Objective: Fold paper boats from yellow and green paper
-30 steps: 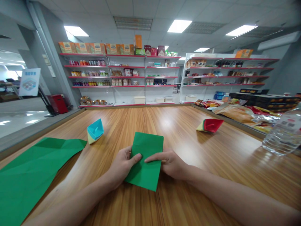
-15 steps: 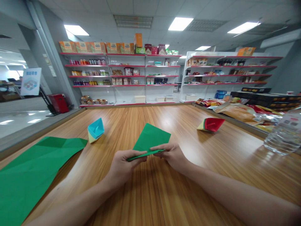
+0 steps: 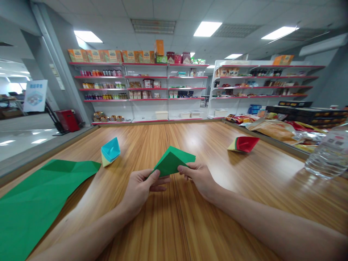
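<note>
A folded piece of green paper (image 3: pixel 170 162) is held between my two hands just above the table. Its near part stands up as a triangle with the point at the top, and another flap shows behind to the right. My left hand (image 3: pixel 144 184) pinches the left corner, thumb on top and fingers underneath. At the right corner, my right hand (image 3: pixel 197 175) grips the paper between thumb and fingers. Beyond my left hand lies a blue and yellow folded paper piece (image 3: pixel 110 150). A red, green and yellow folded paper piece (image 3: pixel 244 144) rests farther off to the right.
A large green sheet (image 3: pixel 40 195) covers the left of the wooden table (image 3: pixel 223 232). On the right stand a clear plastic bottle (image 3: pixel 327 156) and snack bags (image 3: pixel 274 130) beside stacked black boxes (image 3: pixel 304 114). Stocked shelves (image 3: pixel 146 88) line the back.
The near flap of the green paper, earlier lying low toward me, now stands up as a triangle. Both thumbs have shifted onto its near face.
</note>
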`<state>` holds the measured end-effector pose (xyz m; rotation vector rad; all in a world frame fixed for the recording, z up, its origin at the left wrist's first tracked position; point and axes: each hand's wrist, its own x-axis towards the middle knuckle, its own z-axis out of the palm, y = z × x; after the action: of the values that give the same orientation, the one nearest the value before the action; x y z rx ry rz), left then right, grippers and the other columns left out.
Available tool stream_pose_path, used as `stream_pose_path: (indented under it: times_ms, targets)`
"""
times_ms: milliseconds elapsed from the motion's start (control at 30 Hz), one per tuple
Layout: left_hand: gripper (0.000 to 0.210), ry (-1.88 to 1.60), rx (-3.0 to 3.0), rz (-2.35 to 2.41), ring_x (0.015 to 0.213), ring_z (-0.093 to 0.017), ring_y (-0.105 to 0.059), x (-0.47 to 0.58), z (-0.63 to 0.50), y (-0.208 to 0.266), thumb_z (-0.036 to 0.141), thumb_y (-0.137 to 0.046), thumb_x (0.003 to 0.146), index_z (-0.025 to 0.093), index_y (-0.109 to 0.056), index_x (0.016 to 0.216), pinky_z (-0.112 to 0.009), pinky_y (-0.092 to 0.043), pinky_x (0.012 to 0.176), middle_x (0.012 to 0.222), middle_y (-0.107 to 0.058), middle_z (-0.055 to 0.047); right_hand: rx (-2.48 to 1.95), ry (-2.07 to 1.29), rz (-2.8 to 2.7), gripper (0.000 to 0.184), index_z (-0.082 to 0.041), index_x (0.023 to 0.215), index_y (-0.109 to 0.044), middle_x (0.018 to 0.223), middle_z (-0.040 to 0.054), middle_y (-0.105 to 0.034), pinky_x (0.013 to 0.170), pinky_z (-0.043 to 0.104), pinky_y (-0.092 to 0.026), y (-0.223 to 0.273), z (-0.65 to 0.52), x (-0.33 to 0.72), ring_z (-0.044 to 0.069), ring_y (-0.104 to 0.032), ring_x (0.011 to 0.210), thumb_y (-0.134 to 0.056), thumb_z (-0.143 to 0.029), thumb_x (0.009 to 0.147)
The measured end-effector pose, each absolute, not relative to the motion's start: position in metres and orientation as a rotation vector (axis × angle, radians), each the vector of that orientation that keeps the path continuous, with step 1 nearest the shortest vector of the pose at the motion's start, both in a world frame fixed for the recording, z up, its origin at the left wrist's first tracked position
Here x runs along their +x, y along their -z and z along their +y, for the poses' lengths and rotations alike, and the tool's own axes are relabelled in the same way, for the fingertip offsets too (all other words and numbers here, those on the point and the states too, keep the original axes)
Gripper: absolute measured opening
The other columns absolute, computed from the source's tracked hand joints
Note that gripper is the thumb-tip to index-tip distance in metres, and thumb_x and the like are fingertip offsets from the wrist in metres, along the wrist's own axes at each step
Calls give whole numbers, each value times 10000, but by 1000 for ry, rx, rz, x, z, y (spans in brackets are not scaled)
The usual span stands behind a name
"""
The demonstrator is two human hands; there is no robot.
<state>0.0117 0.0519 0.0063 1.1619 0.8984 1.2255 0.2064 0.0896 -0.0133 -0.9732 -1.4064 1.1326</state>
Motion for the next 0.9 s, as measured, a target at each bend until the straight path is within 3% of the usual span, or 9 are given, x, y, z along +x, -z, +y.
stream_pose_path:
  times_ms: [167, 233, 333, 400, 467, 533, 667, 767, 900]
  targets:
    - [579, -1054, 1162, 883, 872, -306, -672, 15, 51, -5, 379, -680, 738, 115, -504, 1222, -342, -555, 602, 937, -701, -184, -942, -1180, -1332, 284, -127, 666, -627, 611, 14, -602, 491, 229, -346, 14, 95, 211, 88, -472, 511, -711, -398, 681]
    - [581, -1015, 1155, 903, 804, -275, -688, 16, 51, -5, 397, -668, 745, 144, -476, 1232, -317, -544, 555, 898, -711, -164, -955, -1158, -1392, 286, -125, 670, -623, 595, 8, -588, 502, 229, -369, 12, 94, 213, 92, -486, 522, -711, -397, 680]
    - [398, -881, 1248, 934, 468, -200, -646, 16, 51, -2, 494, -542, 809, 106, -626, 792, -212, -430, 378, 540, -675, -102, -935, -1180, -1463, 300, -126, 839, -633, 577, -8, -573, 477, 227, -383, 9, 89, 211, 98, -507, 507, -705, -378, 691]
    - [533, -792, 1367, 935, 334, -155, -566, 14, 50, -1, 513, -458, 847, 121, -565, 500, -188, -359, 345, 345, -562, -68, -868, -1215, -1422, 480, -146, 1117, -543, 554, -40, -556, 462, 223, -392, 7, 85, 207, 105, -522, 489, -697, -343, 707]
    - [595, -737, 1447, 914, 321, -122, -540, 13, 49, 0, 488, -453, 857, 125, -535, 392, -180, -359, 374, 325, -545, -73, -792, -1259, -1330, 654, -170, 1275, -390, 537, -71, -533, 458, 220, -400, 6, 83, 203, 107, -525, 473, -695, -320, 717]
    - [564, -718, 1442, 901, 312, -102, -510, 12, 49, 0, 472, -489, 838, 121, -563, 402, -179, -341, 367, 363, -573, -75, -732, -1341, -1299, 583, -148, 1209, -438, 558, -60, -542, 469, 220, -408, 6, 83, 201, 100, -525, 479, -700, -322, 718]
    - [562, -778, 1370, 972, 235, -89, -371, 14, 50, 0, 522, -489, 814, 157, -508, 388, -203, -205, 290, 279, -445, -12, -682, -1513, -1382, 304, -105, 837, -574, 638, 20, -605, 489, 217, -411, 8, 84, 201, 93, -544, 516, -703, -355, 722]
    - [615, -806, 1457, 934, 247, -66, -306, 15, 50, 1, 526, -440, 846, 163, -468, 350, -214, -219, 336, 259, -383, 4, -697, -1553, -1281, 352, -114, 714, -560, 593, 18, -589, 456, 210, -399, 7, 83, 200, 90, -536, 481, -635, -454, 764]
    - [628, -795, 1527, 933, 266, -72, -342, 15, 51, 3, 535, -418, 854, 147, -514, 371, -222, -238, 361, 286, -439, -19, -827, -1464, -1347, 475, -124, 607, -530, 503, 15, -567, 385, 192, -372, 4, 78, 195, 90, -525, 406, -528, -559, 799]
